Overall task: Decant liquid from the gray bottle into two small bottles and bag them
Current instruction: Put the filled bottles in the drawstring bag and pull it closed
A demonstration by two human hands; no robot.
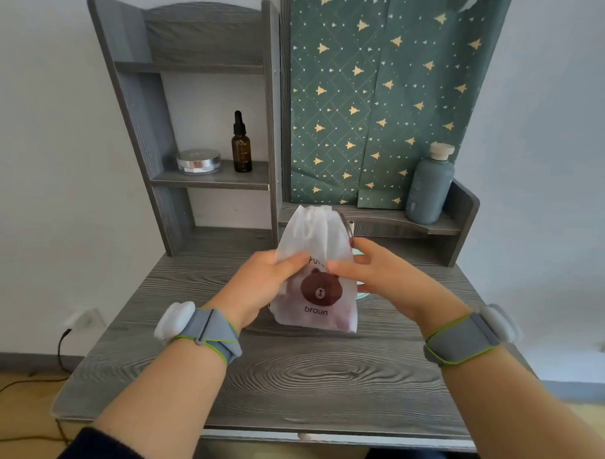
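Observation:
A white drawstring bag printed with a brown bear stands upright on the grey wooden desk. My left hand grips its left side and my right hand holds its right side, fingers pressed on the front. The bag's top is gathered. The small bottles are not visible; whatever is inside the bag is hidden. The gray bottle with a pale cap stands on the low shelf at the back right, away from both hands.
An amber dropper bottle and a round silver compact sit on the left shelf. A green patterned cloth hangs behind. A greenish object peeks out behind the bag. A cable runs down at left.

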